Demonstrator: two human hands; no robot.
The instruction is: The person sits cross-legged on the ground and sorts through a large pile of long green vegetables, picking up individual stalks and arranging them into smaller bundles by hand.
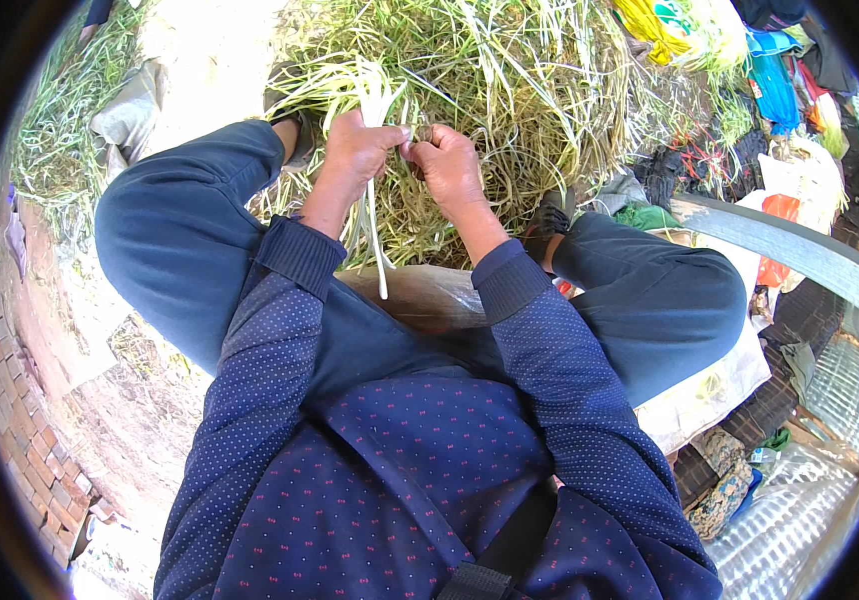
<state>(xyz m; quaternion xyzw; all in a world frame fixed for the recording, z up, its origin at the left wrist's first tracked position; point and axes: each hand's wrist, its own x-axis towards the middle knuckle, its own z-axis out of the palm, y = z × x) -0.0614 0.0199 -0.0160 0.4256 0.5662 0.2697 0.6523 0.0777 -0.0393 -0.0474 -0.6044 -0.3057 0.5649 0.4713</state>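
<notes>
Between my knees, my left hand (360, 150) is closed around a bunch of slender green stalks (347, 79) with pale ends; one white end hangs down below the hand. My right hand (444, 161) is just beside it, thumb and forefinger pinched together near the left thumb. Thin strands show at the right fingertips, too small to name. Under and beyond both hands lies a large heap of green and straw-coloured stalks (527, 112).
A curved grey metal bar (789, 232) runs by my right knee. Beyond it lie an orange-red bag (777, 232), a blue bag (773, 86) and a yellow bag (643, 26). More green stalks (62, 127) and a grey cloth (129, 112) lie at the left.
</notes>
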